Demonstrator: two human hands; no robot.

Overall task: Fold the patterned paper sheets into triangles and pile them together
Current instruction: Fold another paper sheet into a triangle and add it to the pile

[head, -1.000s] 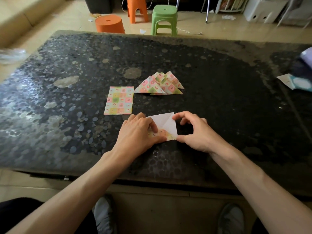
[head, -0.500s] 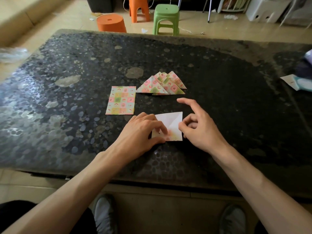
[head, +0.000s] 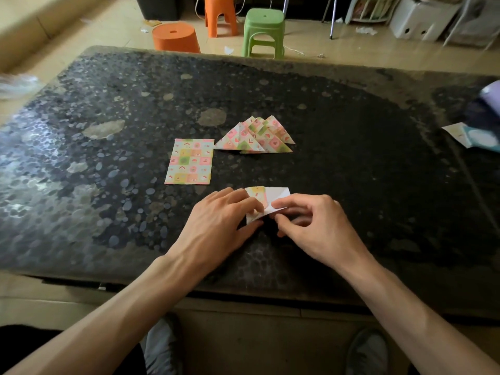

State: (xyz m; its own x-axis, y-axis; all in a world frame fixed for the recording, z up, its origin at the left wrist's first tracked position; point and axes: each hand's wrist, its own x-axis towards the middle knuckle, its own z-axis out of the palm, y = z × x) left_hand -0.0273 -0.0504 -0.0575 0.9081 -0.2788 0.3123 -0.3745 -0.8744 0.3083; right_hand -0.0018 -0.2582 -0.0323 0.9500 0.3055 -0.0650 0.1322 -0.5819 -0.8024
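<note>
Head-worn wide-angle view, forward and down, close over the table (head: 351, 185).

Left hand (head: 224, 220) palm-down at the left edge of the half-folded sheet (head: 278, 194), fingers and thumb gripping it, right hand (head: 316, 228) pinching its right flap, fingers curled

A half-folded patterned sheet (head: 276, 196), white underside showing, lay nearest; beyond it a flat patterned sheet (head: 189, 161) sat just left of fanned folded triangles (head: 254, 138).
</note>
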